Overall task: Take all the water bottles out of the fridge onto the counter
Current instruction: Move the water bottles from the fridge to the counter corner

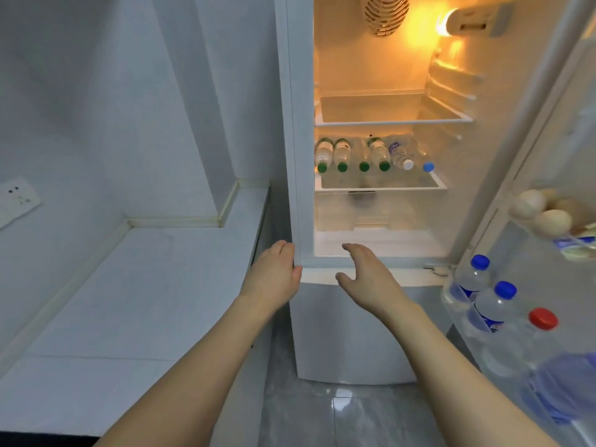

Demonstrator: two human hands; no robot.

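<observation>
The fridge stands open, lit inside. Several water bottles lie on their sides on the middle shelf: green-capped ones, a white-capped one and a blue-capped one. In the door rack at right stand two blue-capped bottles and a red-capped bottle. My left hand is held out at the fridge's left front edge, fingers straight, holding nothing. My right hand reaches toward the bottom of the compartment, fingers relaxed and empty. The white counter lies to the left.
Eggs sit in an upper door tray. The top glass shelf holds nothing. A wall socket is at far left. Grey tiled floor lies below the fridge. The open door bounds the right side.
</observation>
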